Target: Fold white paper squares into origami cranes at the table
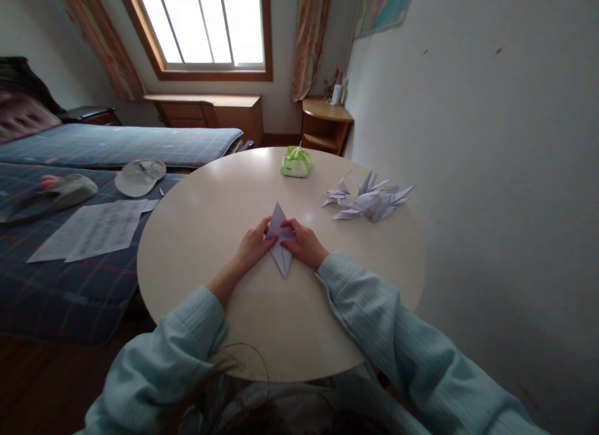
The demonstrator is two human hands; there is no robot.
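1. Far left, beyond the bench's nine-to-ten o'clock edge: printed sheets (100, 229) lie on a blue plaid bed (51, 288).
2. Left of centre on the round, pale bench (187, 235): the left hand (254, 241) comes in from seven o'clock, its fingers clamped on the left edge of a folded paper, thumb on top.
3. Near the centre: the folded paper (282, 261), a slim white diamond, points to twelve and six; a crease line runs towards the six o'clock tip. It seems to be midway through folding, its flaps being shaped or pressed.
4. At twelve o'clock, near the far rim: a green packet (296, 163).
5. Right of centre: the right hand (305, 243) reaches from four o'clock, fingers closed on the paper's right side. A further fold would call for one hand steadying while the other aligns and creases.
6. At two o'clock: a cluster of pointed paper shapes (372, 204), well apart from both hands.
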